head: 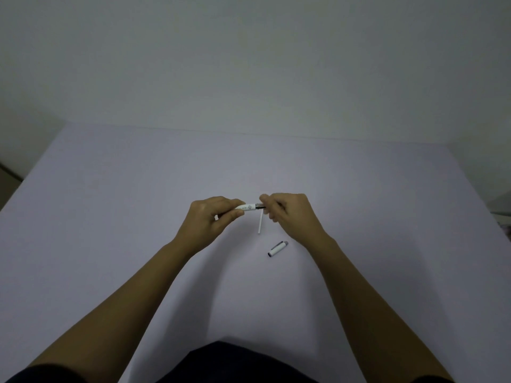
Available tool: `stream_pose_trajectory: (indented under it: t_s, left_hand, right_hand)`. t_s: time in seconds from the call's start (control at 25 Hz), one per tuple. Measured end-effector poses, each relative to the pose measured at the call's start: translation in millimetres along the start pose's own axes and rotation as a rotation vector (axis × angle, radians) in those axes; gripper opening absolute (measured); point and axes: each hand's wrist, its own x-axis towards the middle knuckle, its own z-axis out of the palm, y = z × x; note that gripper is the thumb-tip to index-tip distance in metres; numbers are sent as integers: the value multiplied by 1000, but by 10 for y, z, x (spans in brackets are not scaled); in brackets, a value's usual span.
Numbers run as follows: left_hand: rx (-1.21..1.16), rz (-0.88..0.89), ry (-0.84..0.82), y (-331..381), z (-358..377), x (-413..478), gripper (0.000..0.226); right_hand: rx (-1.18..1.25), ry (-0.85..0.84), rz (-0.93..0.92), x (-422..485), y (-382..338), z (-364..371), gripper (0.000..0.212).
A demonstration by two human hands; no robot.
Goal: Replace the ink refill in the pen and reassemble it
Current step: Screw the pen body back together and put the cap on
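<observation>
I hold a white pen barrel level above the table, and my left hand grips its left end. My right hand pinches the dark metal front section at the barrel's right end. The two parts touch; I cannot tell how far they are joined. A thin white ink refill lies on the table just below the pen, pointing toward me. The white pen cap with a grey tip lies on the table nearer to me, below my right wrist.
The pale lilac table runs back to a plain wall. Its left edge shows at the far left and its right edge at the far right. My dark clothing is at the bottom of the view.
</observation>
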Motion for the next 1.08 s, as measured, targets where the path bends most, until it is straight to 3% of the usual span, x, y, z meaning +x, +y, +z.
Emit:
stream_pose_trajectory:
  t_s: [0.12,0.24,0.32,0.44,0.56,0.76,0.92,1.08]
  left_hand:
    - [8,-20,-7,5,14,-13,16]
    - [18,-53,30,-8,10,-5,16]
    - [21,-60,49,-9,-3,-1,16]
    - [4,-39,61,13,-26,-1,16]
    - [-5,-34,61,35,-26,-5,16]
    - [-17,-85,77,35,-32,-12,15]
    - [-19,-77,62,59,-34,-23,15]
    - [-33,-116,66,63,-38,-38,15]
  right_hand:
    - [-3,-24,38,7,-9,21,39]
    - [144,-37,-2,-1,-21,16,7]
    - [182,-27,-65,-2,-2,-7,20]
    - [147,10,-63,22,-2,-23,12]
    - [104,24,-30,32,-18,-8,43]
    - [89,43,-124,-15,-10,0,4]
    - [4,38,-71,24,-39,-20,28]
    - [-6,-10,-114,-5,-44,-36,7]
